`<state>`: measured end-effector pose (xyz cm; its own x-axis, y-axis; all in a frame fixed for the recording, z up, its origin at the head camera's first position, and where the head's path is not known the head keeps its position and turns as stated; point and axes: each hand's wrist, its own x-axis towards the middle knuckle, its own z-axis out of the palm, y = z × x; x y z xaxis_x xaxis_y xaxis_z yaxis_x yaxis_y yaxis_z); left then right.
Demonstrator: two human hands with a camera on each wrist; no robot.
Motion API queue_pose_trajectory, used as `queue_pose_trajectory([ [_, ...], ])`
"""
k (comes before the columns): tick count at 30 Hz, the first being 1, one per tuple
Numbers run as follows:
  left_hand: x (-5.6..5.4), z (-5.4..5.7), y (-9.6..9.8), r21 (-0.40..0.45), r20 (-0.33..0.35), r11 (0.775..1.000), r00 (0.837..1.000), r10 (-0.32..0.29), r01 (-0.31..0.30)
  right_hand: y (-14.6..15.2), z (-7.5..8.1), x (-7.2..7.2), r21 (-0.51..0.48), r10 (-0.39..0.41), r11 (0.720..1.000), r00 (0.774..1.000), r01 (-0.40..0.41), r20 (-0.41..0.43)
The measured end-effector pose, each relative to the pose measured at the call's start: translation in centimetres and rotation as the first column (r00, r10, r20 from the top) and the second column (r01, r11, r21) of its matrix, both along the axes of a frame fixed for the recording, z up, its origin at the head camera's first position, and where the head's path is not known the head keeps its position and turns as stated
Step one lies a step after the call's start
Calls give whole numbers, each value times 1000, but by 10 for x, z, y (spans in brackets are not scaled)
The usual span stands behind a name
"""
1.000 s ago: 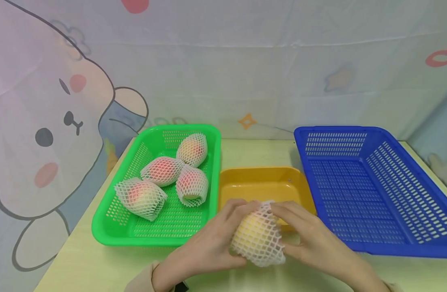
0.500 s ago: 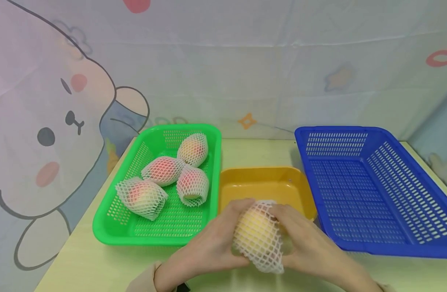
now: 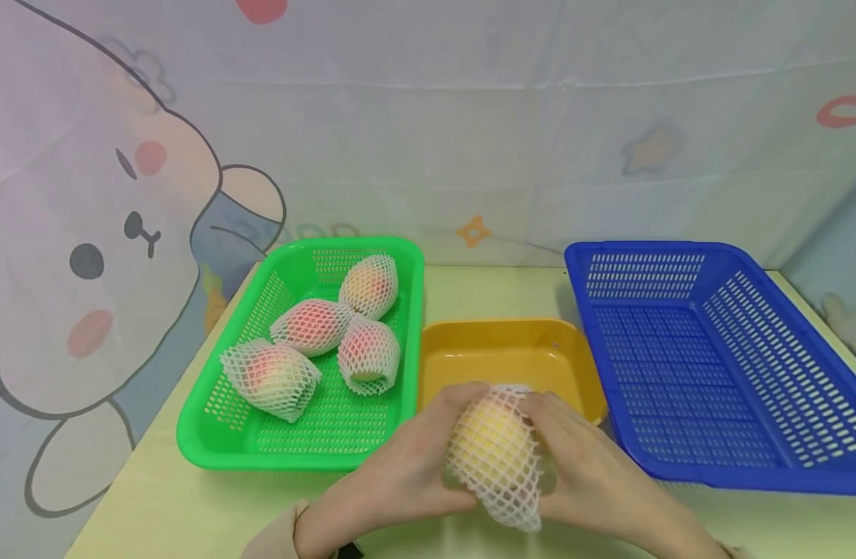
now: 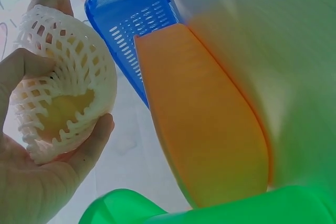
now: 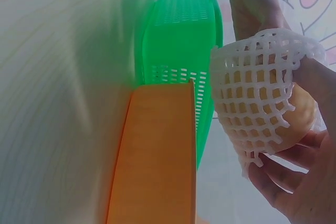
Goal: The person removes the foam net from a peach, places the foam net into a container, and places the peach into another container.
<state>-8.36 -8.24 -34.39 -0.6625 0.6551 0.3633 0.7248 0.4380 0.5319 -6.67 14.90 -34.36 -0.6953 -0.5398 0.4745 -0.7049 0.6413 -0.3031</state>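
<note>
A yellow and pink fruit, probably a peach [image 3: 494, 442], is wrapped in a white foam net and held between both hands above the table's front. My left hand [image 3: 417, 458] grips its left side, thumb below and fingers above. On the other side my right hand [image 3: 589, 470] holds the net and fruit. The right wrist view shows bare fruit [image 5: 302, 116] past the edge of the foam net [image 5: 252, 87]. In the left wrist view, a gap in the net also exposes yellow fruit [image 4: 63, 114]. Some fingertips are hidden behind the fruit.
A green basket [image 3: 295, 462] at left holds several netted fruits [image 3: 309, 326]. Beyond the hands sits a yellow tray [image 3: 498, 330]. To the right stands a blue basket [image 3: 680, 373], with a printed cloth backdrop [image 3: 470, 140] behind everything.
The net's lower end has slid down and now hangs a little further below the fruit. Both hands have drawn closer round it; the baskets and tray look unmoved.
</note>
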Motion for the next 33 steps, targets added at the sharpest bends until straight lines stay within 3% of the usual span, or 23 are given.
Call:
queue_pose_trajectory([
  [11,-1,2,-2,-2,-15,999,999,-43,43,2,3,1,3,-22,1000,999,22,35],
  [18,-3,4,-4,-15,-17,999,999,-49,49,4,3,0,-14,-17,1000,1000,17,13],
  [22,-4,4,-5,-3,-23,999,999,-37,37,5,2,-1,-23,-24,999,1000,24,-9],
  [29,-2,7,-6,9,79,999,996,31,-32,7,3,-2,-35,-46,998,999,46,-22],
  [33,-2,9,-7,9,74,999,996,53,-54,7,5,-2,-41,-45,998,999,44,-23],
])
